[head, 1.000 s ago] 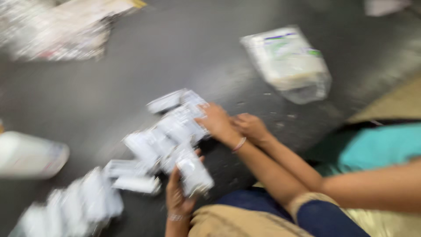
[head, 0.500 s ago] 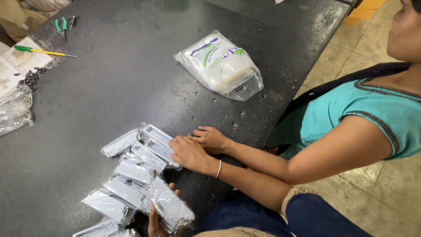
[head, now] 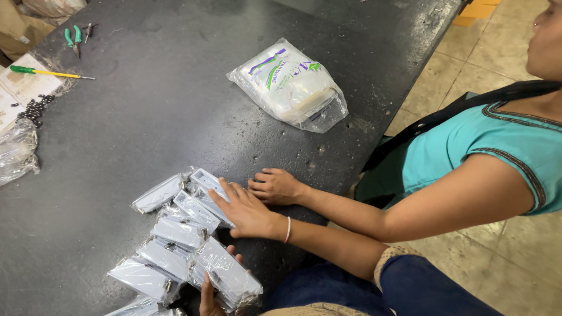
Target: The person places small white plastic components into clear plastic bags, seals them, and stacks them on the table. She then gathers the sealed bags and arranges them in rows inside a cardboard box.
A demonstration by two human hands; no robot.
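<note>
- Fingers of left hand [head: 206,295] curled up round a clear packet [head: 229,275] at the table's [head: 146,117] near edge; wrist cut off by the frame.
- Right hand out of view.
- Co-worker's hands [head: 249,210] lying flat, open, on row of packets [head: 175,231] just behind.
- White part sealed inside each packet.
- Bagged bundle [head: 290,85] near far right edge, contents hard to make out.
</note>
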